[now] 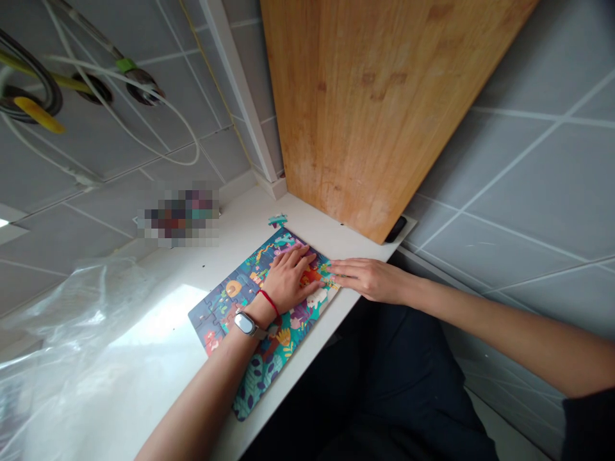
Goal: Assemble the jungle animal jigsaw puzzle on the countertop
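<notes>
A colourful jigsaw puzzle [234,288] lies on the white counter, its pieces joined into a tilted rectangle. My left hand [291,275] rests palm down on its upper part, fingers spread, hiding the pieces beneath. This wrist wears a red cord and a smartwatch [245,323]. At the puzzle's right edge, my right hand [362,278] has its fingers stretched out, the tips touching the border pieces. Whether a piece is under those fingertips, I cannot tell. One loose puzzle piece [277,220] sits just beyond the far corner.
A large wooden board [375,109] leans against the tiled wall behind the counter [235,221]. Crumpled clear plastic [81,307] lies at left. A blurred-out item [180,214] stands by the left wall, below hanging cables [158,134]. A dark object [396,229] sits beside the board.
</notes>
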